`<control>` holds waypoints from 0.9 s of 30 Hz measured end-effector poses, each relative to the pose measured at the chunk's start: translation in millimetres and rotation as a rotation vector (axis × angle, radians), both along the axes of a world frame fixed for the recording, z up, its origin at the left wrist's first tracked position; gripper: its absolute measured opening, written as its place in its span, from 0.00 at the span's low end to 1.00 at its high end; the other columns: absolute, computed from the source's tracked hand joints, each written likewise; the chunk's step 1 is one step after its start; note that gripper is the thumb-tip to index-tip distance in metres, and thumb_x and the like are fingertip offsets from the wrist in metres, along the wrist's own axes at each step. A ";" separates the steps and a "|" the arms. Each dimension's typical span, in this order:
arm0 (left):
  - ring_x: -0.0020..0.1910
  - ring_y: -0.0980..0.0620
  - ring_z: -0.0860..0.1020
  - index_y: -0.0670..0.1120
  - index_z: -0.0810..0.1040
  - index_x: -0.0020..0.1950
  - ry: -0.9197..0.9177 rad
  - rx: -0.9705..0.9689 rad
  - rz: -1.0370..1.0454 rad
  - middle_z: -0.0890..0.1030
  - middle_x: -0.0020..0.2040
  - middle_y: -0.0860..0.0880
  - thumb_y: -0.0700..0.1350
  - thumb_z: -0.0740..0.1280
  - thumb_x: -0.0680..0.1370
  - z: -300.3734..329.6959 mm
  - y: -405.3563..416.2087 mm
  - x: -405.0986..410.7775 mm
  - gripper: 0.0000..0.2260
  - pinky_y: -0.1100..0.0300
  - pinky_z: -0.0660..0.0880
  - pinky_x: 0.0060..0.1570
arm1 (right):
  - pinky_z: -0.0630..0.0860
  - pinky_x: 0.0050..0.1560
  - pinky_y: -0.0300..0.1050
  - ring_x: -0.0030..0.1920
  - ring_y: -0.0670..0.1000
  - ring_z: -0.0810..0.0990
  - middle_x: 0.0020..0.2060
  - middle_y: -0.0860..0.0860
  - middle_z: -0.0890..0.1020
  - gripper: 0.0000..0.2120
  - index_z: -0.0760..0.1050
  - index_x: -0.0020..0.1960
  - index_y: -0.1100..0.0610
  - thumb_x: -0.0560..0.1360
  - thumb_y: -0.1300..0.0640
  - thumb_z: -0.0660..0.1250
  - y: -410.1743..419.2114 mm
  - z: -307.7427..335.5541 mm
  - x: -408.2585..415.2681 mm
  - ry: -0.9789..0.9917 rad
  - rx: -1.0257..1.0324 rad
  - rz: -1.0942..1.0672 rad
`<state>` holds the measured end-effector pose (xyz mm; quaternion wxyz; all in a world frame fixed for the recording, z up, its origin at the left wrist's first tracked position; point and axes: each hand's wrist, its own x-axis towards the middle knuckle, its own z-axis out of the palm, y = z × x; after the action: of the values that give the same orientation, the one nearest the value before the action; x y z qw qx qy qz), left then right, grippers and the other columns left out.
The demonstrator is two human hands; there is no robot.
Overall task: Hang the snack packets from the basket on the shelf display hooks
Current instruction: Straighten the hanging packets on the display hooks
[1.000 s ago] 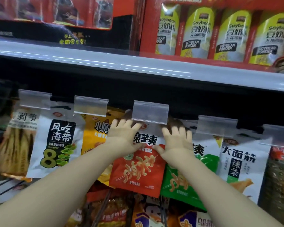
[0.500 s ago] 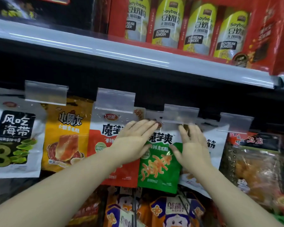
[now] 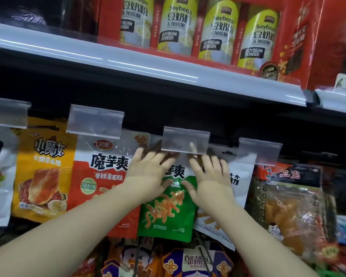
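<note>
A green snack packet (image 3: 168,214) with orange strips printed on it hangs in the middle of the hook row, its top under a clear price-tag holder (image 3: 185,140). My left hand (image 3: 148,172) lies on its upper left corner, fingers reaching up to the holder and thumb on the packet's front. On the upper right corner my right hand (image 3: 208,176) mirrors it. The hook itself and the packet's hanging hole are hidden behind the holder and my fingers. No basket is in view.
A red packet (image 3: 100,188) and a yellow packet (image 3: 44,176) hang to the left, a white packet (image 3: 242,186) and a see-through red one (image 3: 288,206) to the right. Soybean powder boxes (image 3: 218,31) stand on the shelf (image 3: 148,68) above. More packets (image 3: 196,262) hang below.
A second ago both hands were at the red packet's top; they shifted right to the green packet. Since half a second ago they have closed in on its top, fingers reaching the tag holder.
</note>
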<state>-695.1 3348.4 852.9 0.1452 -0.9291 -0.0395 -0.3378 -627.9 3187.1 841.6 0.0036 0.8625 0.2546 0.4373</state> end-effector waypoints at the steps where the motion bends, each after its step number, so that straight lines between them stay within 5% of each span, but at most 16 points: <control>1: 0.70 0.49 0.66 0.56 0.64 0.73 -0.037 0.003 -0.023 0.69 0.70 0.52 0.60 0.60 0.77 -3.7 -0.4 -3.7 0.25 0.47 0.50 0.68 | 0.65 0.65 0.59 0.62 0.60 0.70 0.60 0.59 0.78 0.27 0.75 0.64 0.55 0.72 0.40 0.58 -8.5 -5.1 0.9 -0.056 0.063 0.044; 4: 0.58 0.47 0.78 0.52 0.81 0.57 -0.192 0.073 -0.208 0.81 0.57 0.50 0.55 0.61 0.74 -21.6 -4.4 -5.5 0.16 0.49 0.70 0.57 | 0.73 0.56 0.57 0.59 0.59 0.69 0.57 0.61 0.78 0.24 0.76 0.61 0.58 0.72 0.45 0.60 -42.8 -18.8 1.1 -0.142 0.182 0.062; 7: 0.55 0.48 0.81 0.50 0.80 0.57 -0.177 0.139 -0.375 0.83 0.56 0.50 0.53 0.60 0.75 -24.5 -22.9 0.3 0.16 0.53 0.76 0.52 | 0.76 0.52 0.57 0.55 0.63 0.75 0.54 0.63 0.79 0.25 0.76 0.59 0.63 0.68 0.49 0.74 -71.2 -23.2 5.2 -0.127 0.232 -0.017; 10: 0.71 0.50 0.69 0.53 0.68 0.72 -0.083 0.100 -0.404 0.70 0.72 0.51 0.54 0.59 0.79 -7.9 -56.7 7.4 0.22 0.52 0.62 0.69 | 0.71 0.60 0.58 0.57 0.64 0.76 0.55 0.65 0.79 0.31 0.76 0.61 0.65 0.66 0.46 0.75 -85.7 -18.7 15.3 -0.104 0.200 -0.117; 13: 0.78 0.51 0.51 0.54 0.47 0.78 -0.039 0.092 -0.340 0.50 0.79 0.52 0.57 0.54 0.81 6.9 -78.9 23.8 0.28 0.54 0.43 0.74 | 0.57 0.67 0.58 0.62 0.63 0.72 0.60 0.65 0.78 0.32 0.74 0.65 0.63 0.70 0.41 0.64 -91.6 -14.2 27.0 -0.168 0.137 -0.141; 16: 0.75 0.49 0.55 0.53 0.48 0.78 -0.010 0.114 -0.262 0.54 0.78 0.50 0.60 0.54 0.80 15.1 -90.2 39.9 0.30 0.52 0.51 0.74 | 0.47 0.71 0.57 0.63 0.65 0.76 0.59 0.63 0.80 0.31 0.79 0.61 0.59 0.72 0.38 0.56 -92.5 -12.8 36.0 -0.120 0.100 -0.158; 18: 0.73 0.49 0.61 0.53 0.54 0.77 0.017 0.093 -0.224 0.61 0.75 0.51 0.62 0.55 0.79 19.5 -92.8 47.8 0.29 0.51 0.57 0.72 | 0.49 0.70 0.59 0.63 0.64 0.76 0.59 0.61 0.80 0.30 0.80 0.59 0.58 0.73 0.38 0.54 -92.2 -11.7 40.7 -0.094 0.068 -0.177; 27: 0.77 0.47 0.54 0.54 0.58 0.76 0.108 0.073 -0.148 0.65 0.75 0.51 0.64 0.58 0.77 24.0 -90.0 61.9 0.30 0.45 0.56 0.74 | 0.58 0.62 0.58 0.56 0.62 0.78 0.45 0.57 0.83 0.27 0.82 0.48 0.57 0.64 0.34 0.70 -89.6 -6.7 57.6 -0.172 -0.022 -0.189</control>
<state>-633.2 3258.4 876.9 0.1553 -0.9405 0.0495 -0.2982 -570.3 3097.6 834.9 0.0762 0.8420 0.1757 0.5043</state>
